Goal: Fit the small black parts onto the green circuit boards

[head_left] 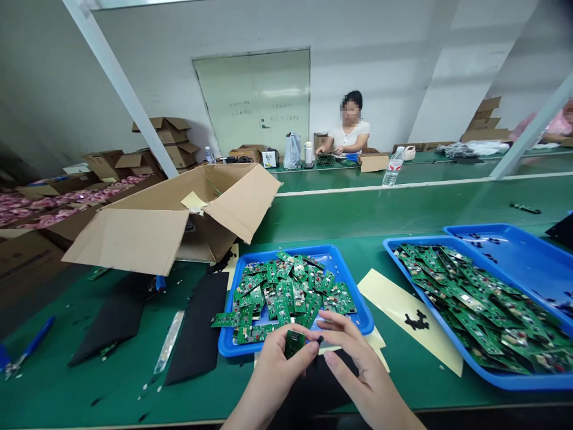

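Note:
My left hand [282,358] pinches a small green circuit board [294,342] between thumb and fingers, near the front edge of the table. A small black piece [320,340] sticks out at my left thumb tip. Just to the right is my right hand [353,352], its thumb and fingers spread, with a fingertip close to the black piece; whether it touches is unclear. Behind both hands stands a blue tray [367,316] heaped with circuit boards [282,286]. Under the hands lies a black sheet [320,382], partly hidden.
To the right, a blue tray [389,243] of boards stands beside another blue tray [514,233] with black bits. Black pieces [416,321] lie on yellow paper [376,292]. At left are an open carton [129,233], black foam [199,328] and blue-handled cutters [36,340]. A person [349,128] sits opposite.

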